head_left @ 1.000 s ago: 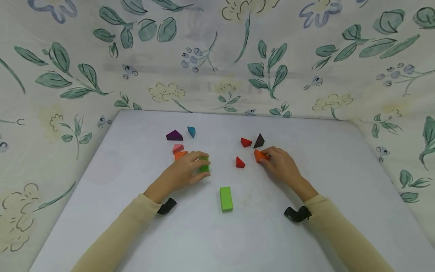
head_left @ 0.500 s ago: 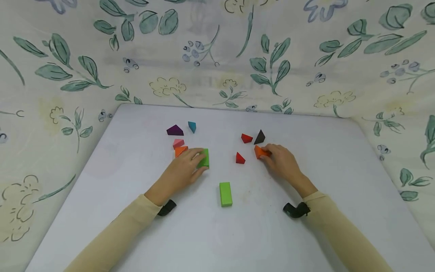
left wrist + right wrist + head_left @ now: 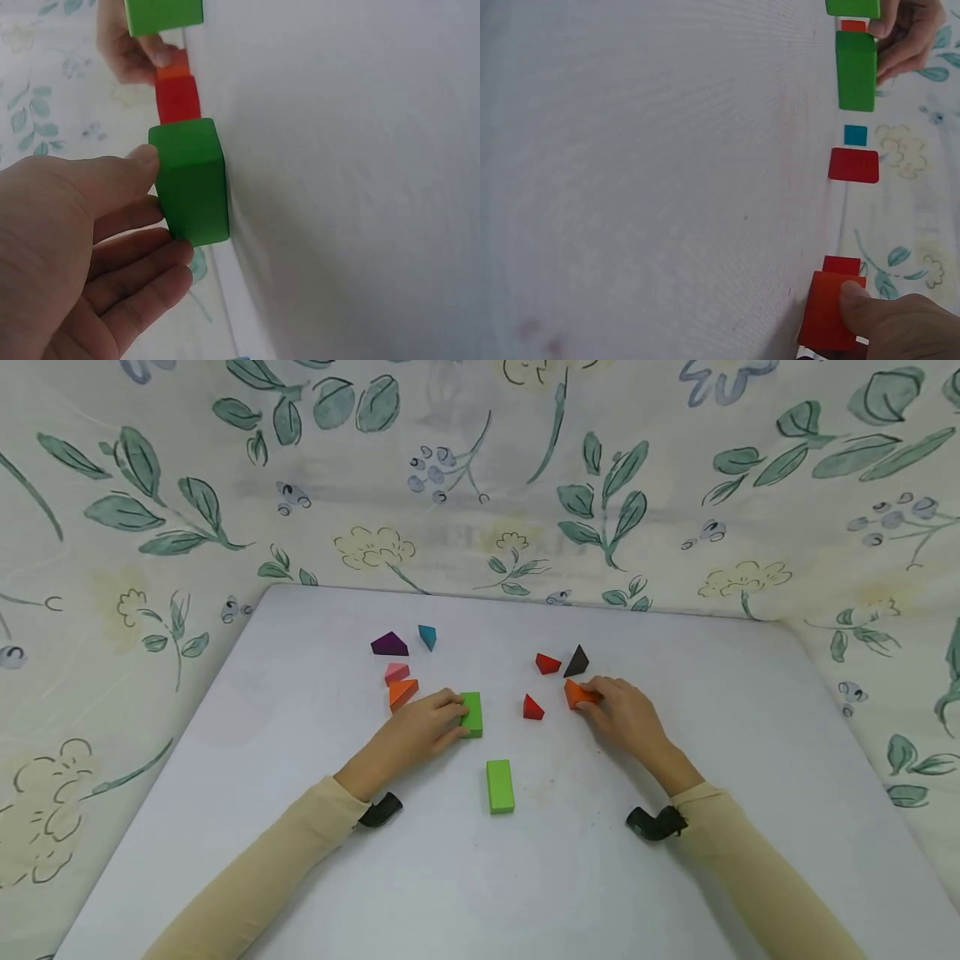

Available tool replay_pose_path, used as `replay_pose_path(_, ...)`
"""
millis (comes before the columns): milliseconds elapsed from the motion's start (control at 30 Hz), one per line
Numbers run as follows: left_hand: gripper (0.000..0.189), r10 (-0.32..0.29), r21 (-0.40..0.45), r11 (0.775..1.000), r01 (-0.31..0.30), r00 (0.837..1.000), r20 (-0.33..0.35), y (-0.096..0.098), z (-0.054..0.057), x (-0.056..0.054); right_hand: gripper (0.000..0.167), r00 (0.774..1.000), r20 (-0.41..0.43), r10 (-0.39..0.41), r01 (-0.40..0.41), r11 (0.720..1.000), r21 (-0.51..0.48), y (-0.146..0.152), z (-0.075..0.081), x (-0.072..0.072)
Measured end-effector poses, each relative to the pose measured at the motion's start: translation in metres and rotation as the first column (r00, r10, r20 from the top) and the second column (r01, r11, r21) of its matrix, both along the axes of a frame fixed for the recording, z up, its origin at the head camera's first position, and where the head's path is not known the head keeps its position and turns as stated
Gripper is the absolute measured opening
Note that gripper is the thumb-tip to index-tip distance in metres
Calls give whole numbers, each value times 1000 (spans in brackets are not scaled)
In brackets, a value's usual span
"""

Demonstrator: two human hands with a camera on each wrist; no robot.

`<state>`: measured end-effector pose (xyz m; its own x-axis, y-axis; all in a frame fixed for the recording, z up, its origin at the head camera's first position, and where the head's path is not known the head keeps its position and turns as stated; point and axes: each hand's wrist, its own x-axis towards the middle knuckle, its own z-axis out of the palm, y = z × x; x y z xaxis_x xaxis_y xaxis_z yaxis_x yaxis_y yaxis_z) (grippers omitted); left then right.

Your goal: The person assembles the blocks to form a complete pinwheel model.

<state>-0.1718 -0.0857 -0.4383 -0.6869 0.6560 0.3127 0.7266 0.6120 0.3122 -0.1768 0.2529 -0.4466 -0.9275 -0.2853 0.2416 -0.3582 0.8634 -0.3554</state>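
Note:
My left hand [image 3: 416,735] holds a green rectangular block [image 3: 471,715] by its left side on the white table. In the left wrist view, the thumb lies along one edge of this green block [image 3: 191,184] and fingertips touch its lower end. To the right, my right hand [image 3: 626,718] pinches an orange wedge-shaped block [image 3: 574,694]; the right wrist view shows the thumb on the orange block's face [image 3: 826,309]. Between the hands sits a red triangular block [image 3: 533,707]. Nearer to me lies a second green block [image 3: 500,787].
Beyond the right hand are another red block [image 3: 547,664] and a dark triangular block [image 3: 577,662]. Past the left hand lie orange [image 3: 402,692], pink [image 3: 397,672], purple [image 3: 390,644] and blue [image 3: 427,637] blocks. Floral cloth [image 3: 450,552] hangs behind the white table [image 3: 570,893].
My left hand has moved a little to the right, and the green block has gone with it. The right hand stays on the orange block. The head view has tilted slightly.

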Motion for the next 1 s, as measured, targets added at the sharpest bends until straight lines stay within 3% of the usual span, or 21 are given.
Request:
replay_pose_path(500, 34, -35, -58, 998, 36, 999, 25, 15, 3, 12, 29, 1000, -2, 2, -2, 1000, -5, 0, -1, 0)
replay_pose_path(667, 30, -53, -61, 997, 50, 997, -48, 18, 5, 17, 29, 1000, -7, 9, -9, 1000, -7, 0, -3, 0)
replay_pose_path(767, 25, -122, -41, 992, 117, 980, -155, 21, 10, 28, 28, 1000, -15, 20, -20, 1000, -8, 1, -4, -1)
replay_pose_path(867, 26, -216, -53, 976, 209, 945, -247, 23, 14, 45, 29, 999, -19, 27, -27, 1000, -11, 1, -4, -2)
replay_pose_path(1000, 37, -315, -135, 949, 286, 901, -297, 27, 13, 64, 30, 1000, -10, 16, -17, 1000, -7, 2, -3, -2)
